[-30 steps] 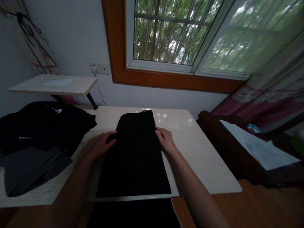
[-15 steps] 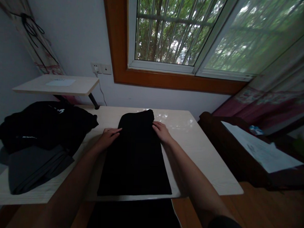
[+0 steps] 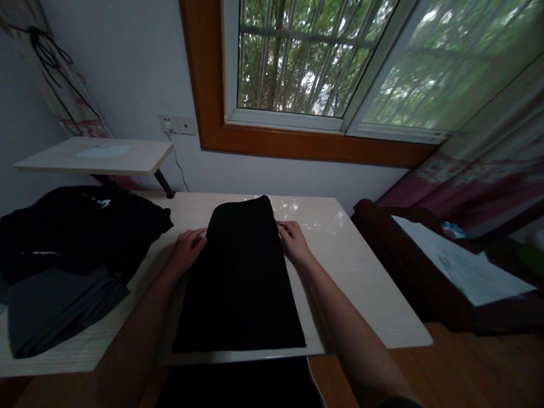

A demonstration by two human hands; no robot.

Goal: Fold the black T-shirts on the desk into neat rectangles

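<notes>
A folded black cloth lay flat on the pale, wood-grained worktop, its near edge straight and close to the worktop's front edge. It made a long panel, narrower toward the far end, where the top ran in a soft slope up to a blunt right corner. Its surface was matt and so dark that hardly a crease showed.

The left hand was loosely curled at the cloth's left side near the far end, fingertips at the edge. The right hand was partly bent at the opposite edge, about level with it. Whether either pinched the fabric could not be told.

To the left sat a rumpled black garment with small white markings, and against its near side a smoother grey cloth in layered folds. Behind them stood a raised, light wooden shelf on dark legs.
</notes>
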